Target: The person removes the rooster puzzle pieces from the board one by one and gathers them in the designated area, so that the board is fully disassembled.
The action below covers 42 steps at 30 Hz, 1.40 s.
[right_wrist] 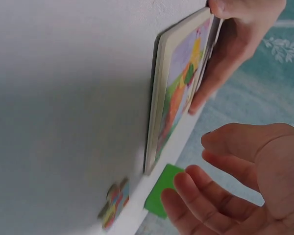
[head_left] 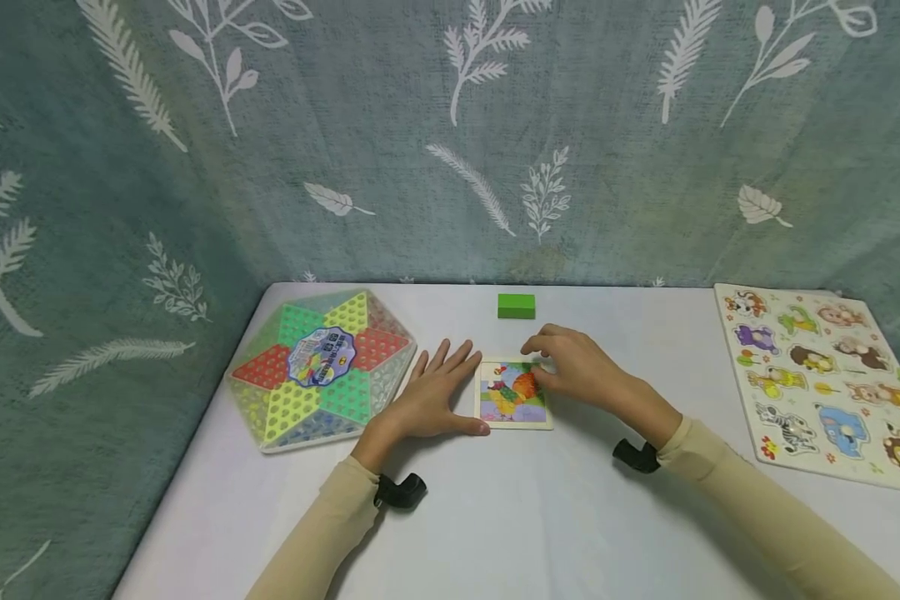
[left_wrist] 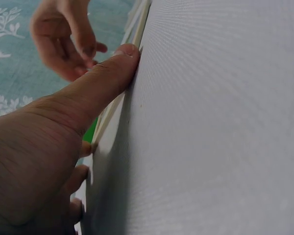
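Observation:
A small framed jigsaw puzzle (head_left: 513, 411) with a picture of a colourful bird lies flat on the table between the two hands. My left hand (head_left: 437, 398) rests at its left side, fingers stretched out and the thumb along the near edge of the frame. Above the puzzle's right part hovers my right hand (head_left: 581, 371), its fingers loosely bent. In the right wrist view, thumb and fingers stand apart with nothing between them. A loose puzzle piece (right_wrist: 116, 201) lies on the table in that view, near the green block (right_wrist: 164, 191).
Behind the puzzle sits the green block (head_left: 516, 307). A hexagonal checkers board (head_left: 318, 375) with coloured triangles lies close by the left hand. On the right is a large animal puzzle board (head_left: 832, 383). A leaf-patterned cloth (head_left: 390, 125) hangs behind the table.

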### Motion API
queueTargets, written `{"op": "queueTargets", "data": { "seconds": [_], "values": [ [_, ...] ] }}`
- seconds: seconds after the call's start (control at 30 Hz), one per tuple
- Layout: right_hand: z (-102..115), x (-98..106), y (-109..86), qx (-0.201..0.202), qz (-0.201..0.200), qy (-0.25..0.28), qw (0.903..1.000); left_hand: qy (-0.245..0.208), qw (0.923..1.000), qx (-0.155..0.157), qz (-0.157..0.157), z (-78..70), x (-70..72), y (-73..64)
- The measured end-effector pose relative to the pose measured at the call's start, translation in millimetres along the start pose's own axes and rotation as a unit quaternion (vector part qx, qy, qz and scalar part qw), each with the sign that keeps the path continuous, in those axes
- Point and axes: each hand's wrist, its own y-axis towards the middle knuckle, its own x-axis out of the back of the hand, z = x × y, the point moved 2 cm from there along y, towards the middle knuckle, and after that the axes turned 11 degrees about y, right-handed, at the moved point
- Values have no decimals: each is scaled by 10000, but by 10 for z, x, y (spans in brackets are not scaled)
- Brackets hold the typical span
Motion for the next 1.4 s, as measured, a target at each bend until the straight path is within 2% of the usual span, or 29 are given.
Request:
{"op": "queueTargets", "data": {
  "seconds": [0.3,0.53,0.97,1.17,1.4],
  "values": [
    [45,-205,109,32,200,105,9997,69,10000,2,67,-34,-12,17],
    [89,-350,222,33,433,-132,9990,103,9999,8,104,-14,-7,0],
    [134,-318,296,-213,682,-227,9972,117,9999,8,40,-18,-1,-2],
    [132,-313,304,-379,728,-113,9966,154,9999,15,23,-25,-11,-3],
    [138,-318,298,-335,691,-161,9969,145,9999,-10,-21,-25,-15,0]
  ]
}}
